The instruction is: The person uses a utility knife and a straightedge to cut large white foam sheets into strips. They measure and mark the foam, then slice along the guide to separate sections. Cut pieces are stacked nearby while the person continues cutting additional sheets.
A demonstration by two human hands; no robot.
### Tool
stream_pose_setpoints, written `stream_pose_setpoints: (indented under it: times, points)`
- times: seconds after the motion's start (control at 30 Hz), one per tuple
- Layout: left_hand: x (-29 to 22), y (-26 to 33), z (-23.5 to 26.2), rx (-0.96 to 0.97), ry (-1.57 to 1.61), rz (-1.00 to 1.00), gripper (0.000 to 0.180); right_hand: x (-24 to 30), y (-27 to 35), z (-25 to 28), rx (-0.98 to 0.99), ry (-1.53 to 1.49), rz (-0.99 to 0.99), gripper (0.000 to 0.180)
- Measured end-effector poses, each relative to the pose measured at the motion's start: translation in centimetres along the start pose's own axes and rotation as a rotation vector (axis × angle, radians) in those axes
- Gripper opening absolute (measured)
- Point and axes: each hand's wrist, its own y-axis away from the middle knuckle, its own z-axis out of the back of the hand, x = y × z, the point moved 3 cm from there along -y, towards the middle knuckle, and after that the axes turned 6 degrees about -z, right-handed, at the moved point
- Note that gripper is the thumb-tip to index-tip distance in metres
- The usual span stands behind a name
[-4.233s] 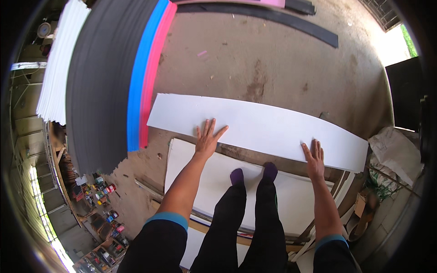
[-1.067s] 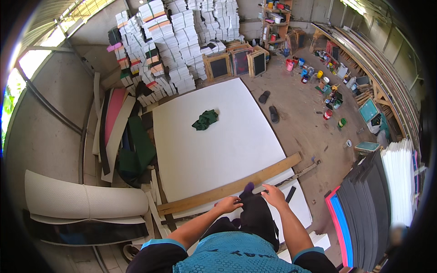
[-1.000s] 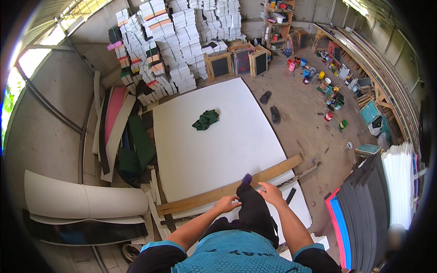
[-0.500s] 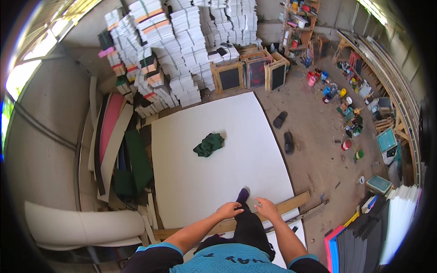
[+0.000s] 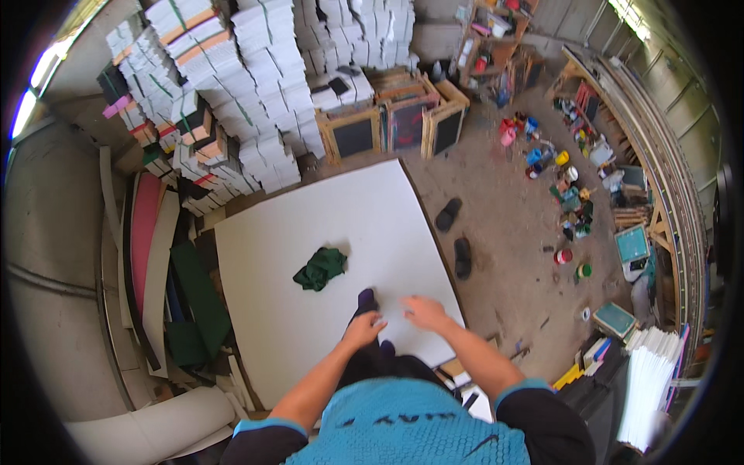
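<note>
My left hand point(image 5: 363, 330) hangs in front of my left leg, fingers loosely apart with nothing in them. To its right, above the white sheet, my right hand point(image 5: 425, 312) is empty too, its fingers loosely stretched out. A large flat white sheet point(image 5: 271, 341) lies on the ground under my feet, which are in dark purple socks point(image 5: 366, 297). On the sheet, ahead and left of my hands, lies a crumpled dark green cloth point(image 5: 320, 269). Neither hand touches it.
A pair of dark slippers point(image 5: 463, 259) lies right of the sheet. Stacked white sheets point(image 5: 263, 70) and wooden framed screens point(image 5: 350, 133) stand beyond it. Paint containers point(image 5: 563, 256) dot the floor at right. Green and pink sheets point(image 5: 200, 287) lean at left, near a white roll point(image 5: 155, 426).
I have stepped forward onto the sheet, and both socked feet now show there. The green cloth appears nearer and further left in view. My hands remain empty.
</note>
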Motion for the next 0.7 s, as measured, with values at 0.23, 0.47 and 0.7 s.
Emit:
stream_pose_setpoints:
  times: [0.23, 0.47, 0.7]
  points:
    - [-6.0, -12.9, 4.1, 0.168, -0.144, -0.13, 0.052, -0.1, -7.4, 8.5, -0.073, -0.037, -0.025, 0.043]
    - [-9.6, -21.6, 5.2, 0.188, -0.208, -0.13, 0.051, -5.7, -11.4, 15.4, -0.053, -0.093, -0.014, 0.043]
    - [-15.1, -29.2, 1.4, 0.014, -0.008, -0.023, 0.052, -12.6, -16.2, 22.9, 0.038, 0.009, 0.094, 0.045]
